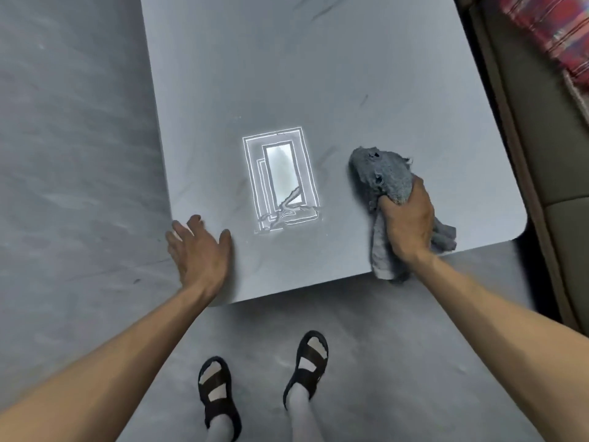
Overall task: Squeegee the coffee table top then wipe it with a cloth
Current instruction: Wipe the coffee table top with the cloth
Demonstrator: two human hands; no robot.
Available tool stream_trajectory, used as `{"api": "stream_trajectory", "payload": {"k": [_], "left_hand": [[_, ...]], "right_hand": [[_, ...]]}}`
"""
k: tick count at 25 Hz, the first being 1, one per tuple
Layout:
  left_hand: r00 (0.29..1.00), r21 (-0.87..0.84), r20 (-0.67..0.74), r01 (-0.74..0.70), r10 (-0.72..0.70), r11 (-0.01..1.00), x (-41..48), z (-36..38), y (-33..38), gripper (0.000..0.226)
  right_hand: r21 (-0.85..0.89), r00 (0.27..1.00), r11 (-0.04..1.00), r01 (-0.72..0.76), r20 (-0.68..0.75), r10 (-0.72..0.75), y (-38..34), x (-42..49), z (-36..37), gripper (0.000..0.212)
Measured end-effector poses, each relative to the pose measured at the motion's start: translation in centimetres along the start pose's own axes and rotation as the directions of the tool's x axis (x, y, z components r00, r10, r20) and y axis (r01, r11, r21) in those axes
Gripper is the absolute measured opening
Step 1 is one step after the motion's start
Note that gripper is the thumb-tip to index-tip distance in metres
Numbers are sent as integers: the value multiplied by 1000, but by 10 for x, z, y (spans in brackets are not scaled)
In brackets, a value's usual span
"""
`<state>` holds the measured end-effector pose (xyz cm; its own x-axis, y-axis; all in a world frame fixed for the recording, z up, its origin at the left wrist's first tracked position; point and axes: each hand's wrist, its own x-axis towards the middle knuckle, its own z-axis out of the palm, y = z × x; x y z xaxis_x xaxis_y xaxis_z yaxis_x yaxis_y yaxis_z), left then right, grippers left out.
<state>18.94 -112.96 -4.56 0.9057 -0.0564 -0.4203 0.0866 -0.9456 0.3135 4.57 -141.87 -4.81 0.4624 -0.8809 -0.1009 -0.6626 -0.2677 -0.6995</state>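
Note:
The grey coffee table top [287, 74] fills the upper middle of the view, its near edge just in front of my feet. A worn grey cloth [382, 178] with holes lies bunched on the table near the right front corner, one end hanging over the near edge. My right hand [406, 221] is shut on the cloth and presses it to the surface. My left hand [199, 247] rests flat and open on the table's left front corner, fingers spread. A bright rectangular reflection [282, 180] with wet streaks shows on the table between my hands. No squeegee is in view.
A beige sofa [548, 148] stands close along the table's right side, with a red patterned fabric [554, 30] on it at the top right. Grey floor [70, 154] lies to the left and in front. My feet in dark sandals [220, 393] stand below the near edge.

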Motion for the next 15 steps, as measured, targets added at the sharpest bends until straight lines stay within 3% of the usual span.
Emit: {"api": "stream_trajectory", "payload": {"k": [3,6,12,15], "left_hand": [[998,-30,6,62,-62,998,14,2,9,58],[998,-69,-24,61,-63,996,24,1,5,52],[987,-323,-92,94,-131,942,32,-19,-25,37],[974,-544,23,200,-224,815,40,-31,-44,26]], "right_hand": [[-9,990,994,-111,-83,110,-8,17,23,64],[-100,993,994,-31,-115,20,-28,11,60,72],[-282,974,935,217,119,-190,-61,-19,109,74],[-276,933,902,333,239,-271,-88,-51,135,71]]}}
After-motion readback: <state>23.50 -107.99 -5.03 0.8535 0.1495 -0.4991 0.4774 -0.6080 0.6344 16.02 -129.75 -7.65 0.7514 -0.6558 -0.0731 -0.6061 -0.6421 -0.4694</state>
